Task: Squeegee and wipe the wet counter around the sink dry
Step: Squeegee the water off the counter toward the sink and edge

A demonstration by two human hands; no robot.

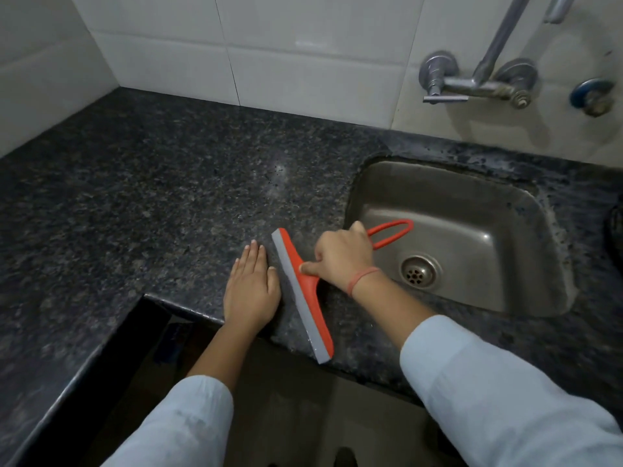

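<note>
An orange squeegee [305, 298] with a grey rubber blade lies across the dark speckled granite counter [161, 197], just left of the steel sink [472, 237]. My right hand [340, 257] is shut on its handle, whose looped end sticks out over the sink bowl. The blade runs from mid-counter down to the front edge. Flat on the counter, right beside the blade's left side, rests my left hand [251, 291], fingers together and holding nothing. Water drops show on the counter behind and right of the sink.
A wall tap [478, 84] with a long spout hangs on white tiles above the sink. The counter turns a corner at the left, with a dark gap below its front edge. A drain [418, 271] sits in the sink floor.
</note>
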